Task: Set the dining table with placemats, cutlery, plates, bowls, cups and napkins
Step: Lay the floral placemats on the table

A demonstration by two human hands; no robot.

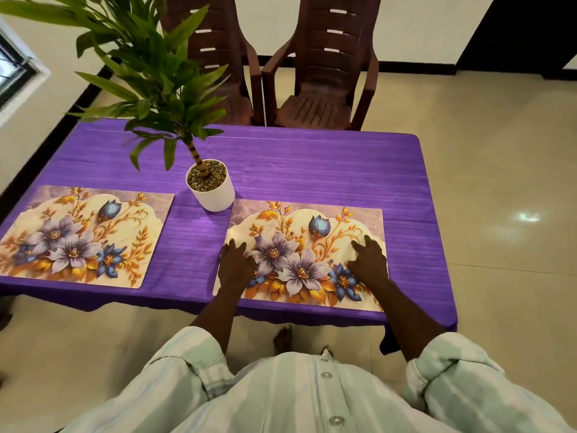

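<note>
Two floral placemats lie on the purple tablecloth [312,170]. The left placemat [84,235] sits near the table's front left edge. The right placemat [299,232] lies in front of me. My left hand [235,264] presses flat on its left edge, fingers spread. Flat on the mat's right side rests my right hand [370,260], fingers straight. Neither hand holds anything.
A white pot [214,192] with a tall green plant [150,73] stands between the mats, just behind the right mat's far left corner. Two brown plastic chairs [321,73] stand at the table's far side. Tiled floor lies to the right.
</note>
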